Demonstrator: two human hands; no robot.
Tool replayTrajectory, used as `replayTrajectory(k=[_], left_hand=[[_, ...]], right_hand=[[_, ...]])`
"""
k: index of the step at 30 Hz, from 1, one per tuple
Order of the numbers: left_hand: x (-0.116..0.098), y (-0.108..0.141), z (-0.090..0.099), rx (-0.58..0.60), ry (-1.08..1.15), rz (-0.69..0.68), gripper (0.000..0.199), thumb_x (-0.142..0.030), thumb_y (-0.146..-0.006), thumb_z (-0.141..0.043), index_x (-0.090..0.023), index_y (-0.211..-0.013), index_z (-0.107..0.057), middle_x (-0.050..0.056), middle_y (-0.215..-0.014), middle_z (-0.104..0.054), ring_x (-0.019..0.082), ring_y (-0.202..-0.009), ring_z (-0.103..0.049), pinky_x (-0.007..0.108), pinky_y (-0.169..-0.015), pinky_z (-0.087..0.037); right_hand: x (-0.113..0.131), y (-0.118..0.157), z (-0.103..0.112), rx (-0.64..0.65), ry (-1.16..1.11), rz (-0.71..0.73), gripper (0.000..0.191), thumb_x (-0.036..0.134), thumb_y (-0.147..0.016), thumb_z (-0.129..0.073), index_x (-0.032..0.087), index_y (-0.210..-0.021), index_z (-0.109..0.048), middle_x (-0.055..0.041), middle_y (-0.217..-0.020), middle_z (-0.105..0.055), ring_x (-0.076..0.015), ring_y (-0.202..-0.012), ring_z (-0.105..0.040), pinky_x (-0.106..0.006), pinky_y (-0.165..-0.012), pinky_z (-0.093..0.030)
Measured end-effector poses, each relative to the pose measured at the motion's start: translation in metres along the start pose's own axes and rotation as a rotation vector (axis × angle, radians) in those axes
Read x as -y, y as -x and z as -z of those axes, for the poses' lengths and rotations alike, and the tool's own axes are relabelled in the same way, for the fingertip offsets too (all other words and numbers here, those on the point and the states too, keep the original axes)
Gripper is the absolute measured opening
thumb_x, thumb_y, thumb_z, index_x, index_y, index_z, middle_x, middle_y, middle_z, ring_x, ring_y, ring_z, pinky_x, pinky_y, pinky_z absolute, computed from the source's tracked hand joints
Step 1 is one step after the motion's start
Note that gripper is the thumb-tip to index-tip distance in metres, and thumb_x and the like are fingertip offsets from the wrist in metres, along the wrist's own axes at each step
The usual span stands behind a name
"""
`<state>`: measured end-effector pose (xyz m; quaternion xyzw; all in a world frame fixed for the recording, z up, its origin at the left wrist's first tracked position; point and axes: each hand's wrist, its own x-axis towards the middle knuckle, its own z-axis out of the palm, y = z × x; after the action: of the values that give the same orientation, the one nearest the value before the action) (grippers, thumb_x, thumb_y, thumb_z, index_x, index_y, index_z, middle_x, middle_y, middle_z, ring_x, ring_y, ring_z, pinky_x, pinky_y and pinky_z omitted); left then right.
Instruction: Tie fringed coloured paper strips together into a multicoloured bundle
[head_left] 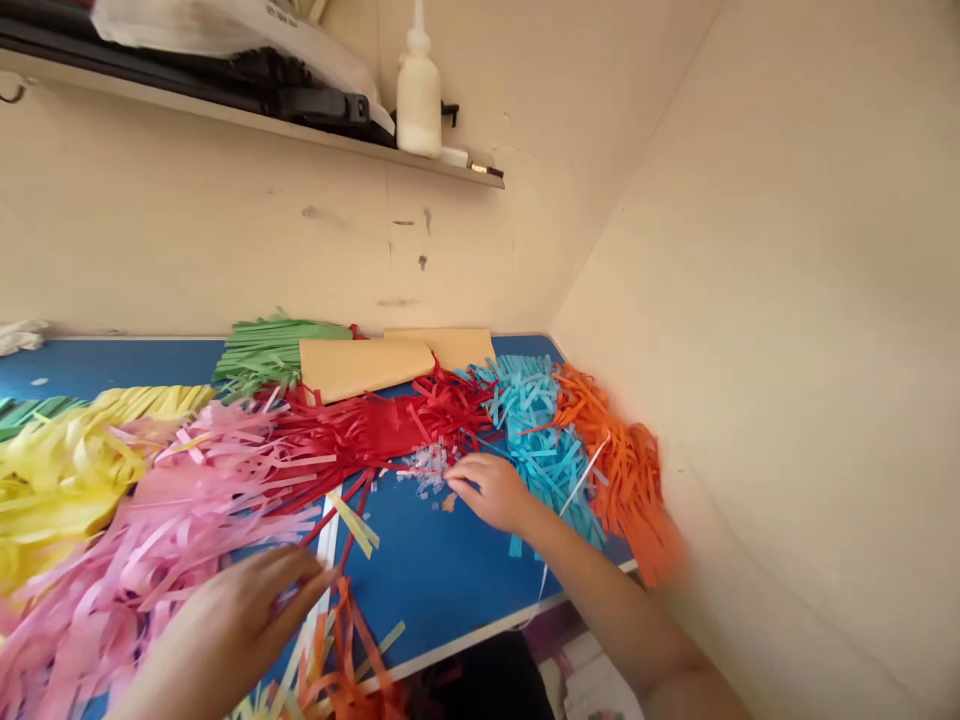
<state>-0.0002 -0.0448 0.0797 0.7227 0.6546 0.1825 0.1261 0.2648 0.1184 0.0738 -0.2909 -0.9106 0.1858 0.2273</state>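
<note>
My left hand [247, 615] is at the lower left with its fingers drawn together. Its fingertips meet the top of a bunch of orange and red paper strips [352, 640] that hangs over the table's front edge. My right hand [487, 490] reaches to a small pile of clear plastic bits [429, 468], thumb and forefinger pinched at its right side. Anything between those fingertips is too small to make out. Red fringed paper [390, 425] lies just behind the pile. A white strip [328, 540] runs between the hands, with a loose pale yellow strip [356, 525] beside it.
Pink fringe [187, 500] and yellow fringe [60, 480] cover the blue table's left side. Green fringe [274, 350] and tan paper sheets [360, 367] lie behind. Blue fringe [536, 420] and orange fringe [622, 460] are at right. A shelf above holds a white bottle [418, 95].
</note>
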Motion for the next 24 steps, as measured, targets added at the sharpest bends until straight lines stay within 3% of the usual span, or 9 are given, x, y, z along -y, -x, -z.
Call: replayTrajectory(k=[2,4,7,11,14,16,19,21,24], left_hand=[[-0.009,-0.065,0.0,0.067,-0.138,-0.044,0.035,-0.037,-0.095,-0.038,-0.026,-0.096,-0.071,0.006,-0.1,-0.076,0.022,-0.091,-0.071,0.031,-0.08,-0.056],[-0.015,-0.117,-0.008,0.067,-0.226,-0.06,0.034,-0.021,-0.093,-0.037,-0.019,-0.098,-0.07,0.013,-0.1,-0.074,0.026,-0.097,-0.069,0.038,-0.089,-0.052],[-0.001,-0.155,-0.023,0.03,-0.299,-0.037,0.026,-0.018,-0.087,-0.048,-0.016,-0.101,-0.07,0.018,-0.106,-0.072,0.035,-0.107,-0.064,0.056,-0.098,-0.041],[0.038,-0.157,-0.03,0.054,-0.295,-0.042,0.025,-0.027,-0.086,-0.058,-0.023,-0.107,-0.071,0.013,-0.116,-0.071,0.034,-0.111,-0.063,0.055,-0.096,-0.039],[0.054,-0.159,-0.029,0.052,-0.28,-0.061,0.026,-0.038,-0.089,-0.055,-0.023,-0.103,-0.072,0.012,-0.112,-0.073,0.034,-0.106,-0.065,0.054,-0.092,-0.038],[0.055,-0.164,-0.029,0.043,-0.284,-0.082,0.026,-0.037,-0.09,-0.054,-0.022,-0.096,-0.074,0.012,-0.102,-0.075,0.034,-0.097,-0.067,0.054,-0.088,-0.038],[0.05,-0.169,-0.029,0.012,-0.308,-0.126,0.024,-0.025,-0.089,-0.052,-0.02,-0.078,-0.073,0.01,-0.085,-0.074,0.033,-0.086,-0.067,0.053,-0.084,-0.038],[0.049,-0.169,-0.029,-0.032,-0.32,-0.15,0.027,-0.02,-0.089,-0.049,-0.019,-0.071,-0.07,0.01,-0.079,-0.072,0.032,-0.084,-0.066,0.05,-0.08,-0.039],[0.051,-0.167,-0.029,-0.131,-0.313,-0.159,0.026,-0.021,-0.091,-0.046,-0.018,-0.076,-0.068,0.011,-0.086,-0.073,0.032,-0.089,-0.066,0.046,-0.077,-0.041]], right_hand=[[-0.006,-0.055,-0.019,0.151,0.148,0.065,0.021,0.015,-0.094,-0.053,0.02,-0.105,-0.071,-0.0055,-0.111,-0.072,-0.0166,-0.105,-0.063,-0.028,-0.095,-0.045],[-0.014,-0.098,-0.034,0.195,0.224,0.074,0.017,0.014,-0.087,-0.059,0.019,-0.099,-0.071,-0.0061,-0.105,-0.074,-0.0206,-0.106,-0.062,-0.035,-0.099,-0.041],[-0.041,-0.125,-0.032,0.136,0.302,-0.013,0.012,0.014,-0.083,-0.062,0.018,-0.087,-0.072,-0.0082,-0.099,-0.074,-0.0286,-0.114,-0.056,-0.049,-0.103,-0.032],[-0.09,-0.116,0.003,0.053,0.349,-0.171,0.019,0.012,-0.084,-0.057,0.022,-0.085,-0.073,-0.0043,-0.102,-0.075,-0.0267,-0.11,-0.057,-0.049,-0.1,-0.031],[-0.098,-0.109,0.014,0.017,0.362,-0.225,0.026,0.008,-0.083,-0.051,0.02,-0.089,-0.073,-0.0071,-0.111,-0.072,-0.026,-0.11,-0.058,-0.046,-0.099,-0.032],[-0.088,-0.11,0.005,0.038,0.34,-0.179,0.028,0.008,-0.082,-0.051,0.02,-0.095,-0.072,-0.0066,-0.115,-0.071,-0.0236,-0.111,-0.058,-0.041,-0.1,-0.033],[-0.068,-0.116,-0.02,0.237,0.217,0.085,0.027,0.01,-0.078,-0.058,0.022,-0.099,-0.072,-0.0029,-0.111,-0.073,-0.0196,-0.104,-0.063,-0.033,-0.098,-0.036],[-0.064,-0.119,-0.033,0.332,0.159,0.2,0.028,0.011,-0.078,-0.06,0.02,-0.102,-0.071,-0.0042,-0.11,-0.074,-0.0208,-0.102,-0.065,-0.034,-0.095,-0.037],[-0.068,-0.122,-0.038,0.298,0.133,0.179,0.03,0.019,-0.079,-0.065,0.019,-0.109,-0.068,-0.0062,-0.119,-0.071,-0.0231,-0.11,-0.062,-0.036,-0.095,-0.037]])
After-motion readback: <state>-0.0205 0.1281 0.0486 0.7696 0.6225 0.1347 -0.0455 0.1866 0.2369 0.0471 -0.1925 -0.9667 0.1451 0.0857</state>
